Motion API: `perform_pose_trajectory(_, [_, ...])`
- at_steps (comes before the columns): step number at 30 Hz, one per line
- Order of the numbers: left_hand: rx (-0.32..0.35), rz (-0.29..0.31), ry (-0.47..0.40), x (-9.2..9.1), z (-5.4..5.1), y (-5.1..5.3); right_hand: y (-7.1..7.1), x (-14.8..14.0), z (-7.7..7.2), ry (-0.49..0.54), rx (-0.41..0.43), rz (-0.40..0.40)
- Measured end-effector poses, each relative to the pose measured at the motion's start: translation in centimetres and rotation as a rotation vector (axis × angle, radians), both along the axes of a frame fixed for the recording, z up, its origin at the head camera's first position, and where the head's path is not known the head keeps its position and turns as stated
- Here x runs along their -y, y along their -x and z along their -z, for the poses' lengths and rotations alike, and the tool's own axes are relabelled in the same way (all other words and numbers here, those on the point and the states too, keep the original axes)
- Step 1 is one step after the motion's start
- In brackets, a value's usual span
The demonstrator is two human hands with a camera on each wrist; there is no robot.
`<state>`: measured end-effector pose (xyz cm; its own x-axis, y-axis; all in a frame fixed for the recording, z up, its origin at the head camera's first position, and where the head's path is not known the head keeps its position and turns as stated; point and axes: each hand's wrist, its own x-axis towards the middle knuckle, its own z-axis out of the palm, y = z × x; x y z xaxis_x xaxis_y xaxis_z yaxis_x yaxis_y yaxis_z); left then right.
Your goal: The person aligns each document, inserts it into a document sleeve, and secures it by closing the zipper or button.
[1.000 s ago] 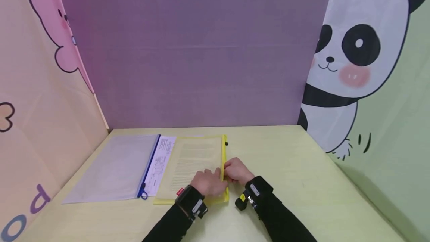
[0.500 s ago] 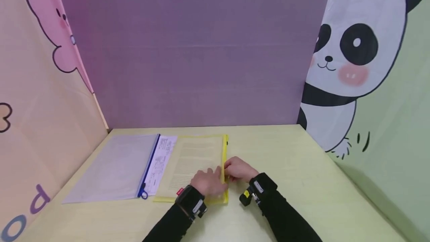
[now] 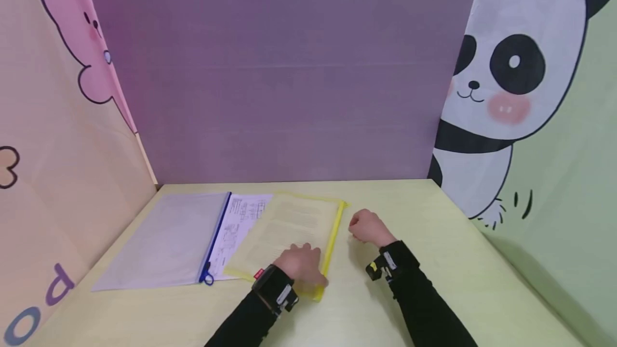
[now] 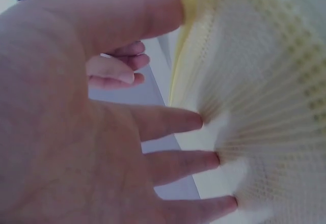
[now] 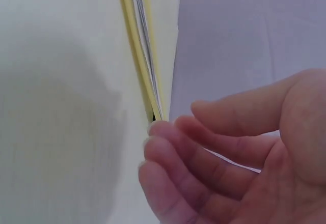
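Observation:
A yellow zip folder [image 3: 281, 224] with printed sheets inside lies tilted on the table, its zip edge to the right. My left hand [image 3: 302, 268] rests on its lower right part; in the left wrist view the spread fingertips [image 4: 211, 158] press into the yellow mesh [image 4: 254, 81], dimpling it. Right of the zip edge, my right hand [image 3: 370, 227] hovers with loosely curved fingers, holding nothing. In the right wrist view, the folder's edge [image 5: 137, 40] stands parted with sheets showing between its sides, and the thumb of my right hand [image 5: 229, 168] is apart from the fingers.
A clear folder [image 3: 164, 240] with a blue zip edge [image 3: 215, 237] and blue ring pull [image 3: 209, 278] lies at the left. Printed paper [image 3: 236, 224] shows between the two folders. A purple wall [image 3: 289, 79] stands behind the table [image 3: 434, 272].
The yellow folder has turned clockwise, its far end shifting right and uncovering more of the printed paper. My right hand has left its edge, moving right and slightly away from me. My left hand has stayed nearly still.

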<state>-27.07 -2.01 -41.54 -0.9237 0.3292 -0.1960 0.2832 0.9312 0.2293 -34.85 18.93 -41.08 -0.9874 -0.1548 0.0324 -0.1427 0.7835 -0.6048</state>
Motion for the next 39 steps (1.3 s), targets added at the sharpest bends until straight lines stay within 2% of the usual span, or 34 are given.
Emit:
perform_pose_trajectory(6, [-0.006,0.091,0.021,0.2,-0.2,0.3,0.6,-3.1,-0.3,0.098,0.018,0.05])
perform_pose_trajectory(10, [-0.013,0.142,0.033,0.2,-0.4,0.2,1.0,-4.6,-0.2,0.029,-0.003,0.121])
perform_pose_trajectory(14, [0.016,0.15,0.024,0.3,-0.7,0.1,1.0,-5.5,0.1,-0.106,-0.031,0.174])
perform_pose_trajectory(17, [0.044,0.142,0.0,0.6,-0.9,0.1,0.9,-5.9,0.5,-0.168,-0.032,0.186])
perform_pose_trajectory(26, [0.096,0.132,-0.095,1.3,-1.1,-0.2,1.3,-6.7,2.0,-0.186,0.003,0.251])
perform_pose_trajectory(29, [0.092,0.136,-0.089,1.4,-1.2,-0.2,1.4,-6.7,1.8,-0.102,-0.013,0.252])
perform_pose_trajectory(31, [0.087,0.135,-0.085,1.4,-1.2,-0.2,1.4,-6.7,1.6,-0.003,-0.03,0.249])
perform_pose_trajectory(34, [0.083,0.128,-0.084,1.4,-1.3,-0.2,1.6,-6.8,1.4,0.227,-0.013,0.254])
perform_pose_trajectory(39, [0.088,0.119,-0.081,1.4,-1.4,-0.2,1.9,-6.8,1.8,0.594,0.092,0.268])
